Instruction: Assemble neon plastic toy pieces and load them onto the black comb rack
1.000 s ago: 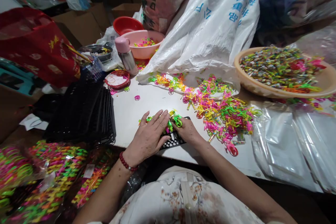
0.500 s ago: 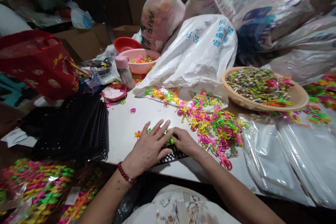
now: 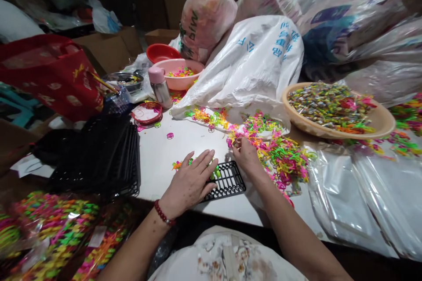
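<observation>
A black slotted tray point(image 3: 230, 181) lies near the table's front edge, with small green and orange plastic pieces at its left part. My left hand point(image 3: 191, 178) rests flat over those pieces and the tray's left end, fingers spread, a red bead bracelet on the wrist. Beyond the tray's right end, my right hand point(image 3: 245, 156) has its fingers pinched together at the left edge of a loose pile of pink, yellow and green pieces point(image 3: 283, 160). What lies between those fingertips is too small to make out.
Stacked black trays point(image 3: 99, 158) stand left. Behind are a pink-capped bottle point(image 3: 161, 90), a pink basin point(image 3: 181, 80) and a white sack point(image 3: 244, 66). A beige basin point(image 3: 379, 125) of wrapped pieces sits at right, above clear plastic bags point(image 3: 343, 193).
My right hand has left the tray and moved right and away from me to the loose pile, uncovering the tray's right part. My left hand stays over the pieces. The view has shifted slightly.
</observation>
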Motion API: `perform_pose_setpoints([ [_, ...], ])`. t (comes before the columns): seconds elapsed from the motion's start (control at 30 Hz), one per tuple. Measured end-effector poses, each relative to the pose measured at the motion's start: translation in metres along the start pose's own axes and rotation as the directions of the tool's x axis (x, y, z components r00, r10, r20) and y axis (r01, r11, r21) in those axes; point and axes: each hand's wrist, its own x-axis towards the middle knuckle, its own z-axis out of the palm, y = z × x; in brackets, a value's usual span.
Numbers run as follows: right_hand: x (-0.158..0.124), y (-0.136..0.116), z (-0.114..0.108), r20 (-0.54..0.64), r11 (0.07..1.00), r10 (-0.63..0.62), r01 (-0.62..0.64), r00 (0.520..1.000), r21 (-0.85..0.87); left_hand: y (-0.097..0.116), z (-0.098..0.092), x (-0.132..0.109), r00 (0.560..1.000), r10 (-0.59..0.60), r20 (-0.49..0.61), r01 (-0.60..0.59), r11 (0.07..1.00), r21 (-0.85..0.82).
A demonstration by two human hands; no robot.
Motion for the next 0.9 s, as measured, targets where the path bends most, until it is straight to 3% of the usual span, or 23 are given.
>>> perform_pose_setpoints([
  [0.1,-0.028,-0.002,0.002,0.162,0.915,-0.023,-0.045,0.986,0.4,-0.001,-0.001,-0.001,1.0,0.017,0.015,-0.016,1.0,-0.023],
  [0.17,-0.044,-0.007,0.005,0.237,0.863,-0.07,-0.06,0.969,0.501,-0.002,-0.001,0.0,1.0,0.017,0.023,-0.016,0.999,-0.035],
  [0.37,-0.058,-0.015,0.014,0.235,0.936,-0.196,0.11,0.952,0.333,-0.002,-0.003,0.0,0.999,0.021,0.033,-0.019,0.999,-0.046],
  [0.57,-0.052,-0.02,0.009,0.368,0.933,-0.361,0.329,0.857,0.15,-0.003,-0.002,0.002,1.0,0.026,0.018,-0.025,0.998,-0.056],
  [0.73,-0.045,-0.021,0.0,0.425,0.927,-0.373,0.345,0.825,0.145,-0.003,-0.003,0.005,0.999,0.017,0.031,-0.015,0.998,-0.058],
  [0.9,-0.049,-0.015,0.006,0.377,0.907,-0.421,0.376,0.825,0.19,-0.001,-0.003,0.005,0.999,0.023,0.042,-0.021,0.998,-0.055],
])
